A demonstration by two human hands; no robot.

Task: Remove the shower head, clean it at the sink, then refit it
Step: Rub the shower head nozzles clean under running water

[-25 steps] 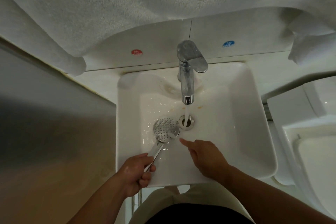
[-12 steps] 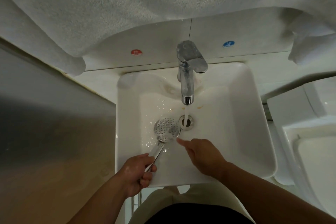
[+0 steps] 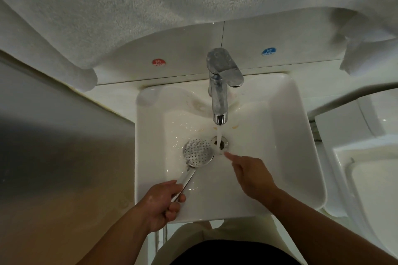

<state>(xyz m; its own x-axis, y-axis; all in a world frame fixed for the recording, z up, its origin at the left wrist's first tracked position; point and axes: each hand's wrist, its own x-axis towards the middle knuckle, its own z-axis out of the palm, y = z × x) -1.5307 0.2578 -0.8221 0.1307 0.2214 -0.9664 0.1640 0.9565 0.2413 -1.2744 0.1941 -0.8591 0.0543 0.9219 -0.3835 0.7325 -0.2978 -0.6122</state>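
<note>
Rinsing, removal done and refitting pending: left hand is gripping the shower head by its handle, face-up just left of the tap stream; right hand, empty, is extending a forefinger there.

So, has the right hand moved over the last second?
Yes, the right hand has edged forward, away from the body, reaching closer to the drain.

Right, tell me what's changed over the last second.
The right hand slid forward, its index finger now at the foot of the water stream by the drain. The left hand still grips the shower head by its handle, in the sink; water still runs.
</note>
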